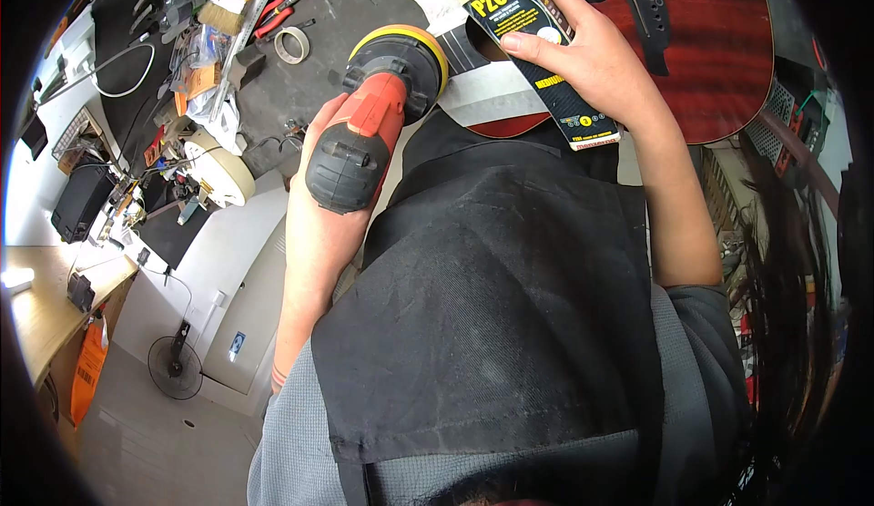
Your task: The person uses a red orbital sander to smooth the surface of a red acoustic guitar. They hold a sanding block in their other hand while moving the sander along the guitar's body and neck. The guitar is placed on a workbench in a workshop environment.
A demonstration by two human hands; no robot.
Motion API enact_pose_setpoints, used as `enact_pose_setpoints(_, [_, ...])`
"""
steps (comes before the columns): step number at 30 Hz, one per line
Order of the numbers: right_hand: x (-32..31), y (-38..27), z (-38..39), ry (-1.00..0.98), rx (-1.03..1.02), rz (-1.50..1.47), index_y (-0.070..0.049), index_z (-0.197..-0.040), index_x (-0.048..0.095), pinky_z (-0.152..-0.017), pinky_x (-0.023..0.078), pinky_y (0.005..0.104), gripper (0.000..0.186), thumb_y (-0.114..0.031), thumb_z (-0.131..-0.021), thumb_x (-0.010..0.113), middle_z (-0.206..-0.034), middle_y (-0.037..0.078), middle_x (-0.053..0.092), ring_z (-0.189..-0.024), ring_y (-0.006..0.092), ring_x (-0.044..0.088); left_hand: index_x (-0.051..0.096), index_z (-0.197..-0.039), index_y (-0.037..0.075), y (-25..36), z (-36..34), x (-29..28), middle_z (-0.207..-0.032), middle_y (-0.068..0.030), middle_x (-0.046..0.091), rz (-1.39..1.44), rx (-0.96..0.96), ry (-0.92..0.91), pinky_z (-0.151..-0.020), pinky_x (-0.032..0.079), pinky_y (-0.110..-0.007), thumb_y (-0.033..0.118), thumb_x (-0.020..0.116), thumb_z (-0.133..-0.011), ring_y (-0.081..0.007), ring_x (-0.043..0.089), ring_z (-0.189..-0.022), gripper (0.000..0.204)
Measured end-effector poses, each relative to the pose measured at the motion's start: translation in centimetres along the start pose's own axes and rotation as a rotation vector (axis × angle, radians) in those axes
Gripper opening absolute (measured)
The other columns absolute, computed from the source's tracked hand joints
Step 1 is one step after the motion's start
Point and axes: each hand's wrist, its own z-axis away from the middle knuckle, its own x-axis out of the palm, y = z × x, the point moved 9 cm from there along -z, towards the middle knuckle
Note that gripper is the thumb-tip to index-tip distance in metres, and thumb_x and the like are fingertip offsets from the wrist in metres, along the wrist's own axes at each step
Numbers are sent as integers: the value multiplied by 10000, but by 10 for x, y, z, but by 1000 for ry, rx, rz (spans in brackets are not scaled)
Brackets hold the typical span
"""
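My left hand (315, 134) is closed round the body of a red and black power polisher (375, 110). The tool's round head with a yellow-edged pad (401, 31) points away from me, and most of my fingers are hidden behind it. In my right hand (601, 64) is a flat black bottle or pack with yellow lettering (539, 55), gripped between thumb and fingers and tilted. It is over a glossy red guitar body (719, 41) with a black bridge (643, 14). A pale grey sheet or strip (487, 96) lies across the guitar's near left part.
A tape roll (292, 45), red-handled pliers (274, 17), a paintbrush (225, 10) and a metal ruler (248, 37) lie on the dark bench to the left. Beyond them are cluttered tools and cables. A black fan (175, 367) stands at lower left, near a wooden table (68, 301).
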Motion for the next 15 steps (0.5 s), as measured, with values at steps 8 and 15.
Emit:
enact_pose_setpoints(8, [2,3,0,2,-6,-28,-9,-1456,644,-893,622,298,645,-424,-1024,884,-1186,83,799,-1042,114,770,493,-1685,126,-10,7,11,-1497,-147,752,-74,61,-4,-1184,559,-420,81,842,-1001,-292,746,-1384,769])
enact_pose_setpoints(15, [1,1,1,41,-23,20,4,-1464,638,-914,625,313,681,-444,-1015,887,-1203,103,797,-1055,135,775,651,-1567,139,-10,11,19,-1580,-158,668,-87,37,-43,-1215,550,-442,55,817,-993,-320,681,-1456,604])
